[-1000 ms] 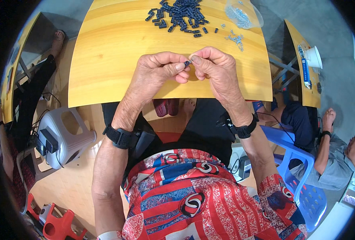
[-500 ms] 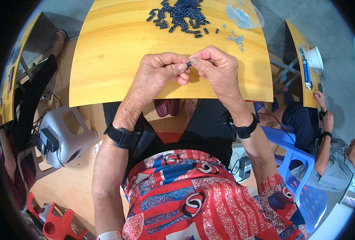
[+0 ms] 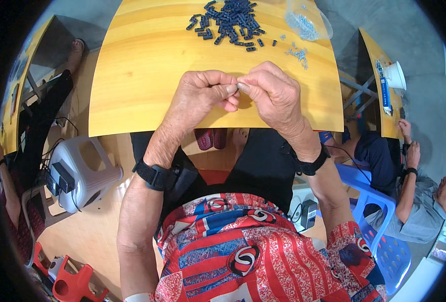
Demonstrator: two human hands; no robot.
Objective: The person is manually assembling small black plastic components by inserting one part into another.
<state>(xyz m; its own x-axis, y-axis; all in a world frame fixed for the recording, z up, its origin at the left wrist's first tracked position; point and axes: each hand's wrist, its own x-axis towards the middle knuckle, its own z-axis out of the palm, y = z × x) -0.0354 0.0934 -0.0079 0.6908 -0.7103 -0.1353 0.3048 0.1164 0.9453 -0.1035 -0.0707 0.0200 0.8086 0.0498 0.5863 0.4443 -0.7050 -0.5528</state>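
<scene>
My left hand and my right hand meet fingertip to fingertip above the near part of the yellow table. Both are closed in a pinch. Between them shows a sliver of a small dark plastic piece, held by the left thumb and forefinger and mostly covered. Whether the right fingertips hold this piece or some smaller part cannot be seen. Farther off lies a pile of similar black plastic pieces. Small silvery screws are scattered to its right, beside a clear plastic container of more such screws.
The wooden table ends just before my lap. To the right, a person sits on a blue plastic chair at another table with a white tub. A white stool and red stool stand left.
Both hands have come slightly nearer to me, still together. The right hand has turned a little, and less of the dark piece shows between the fingertips.
</scene>
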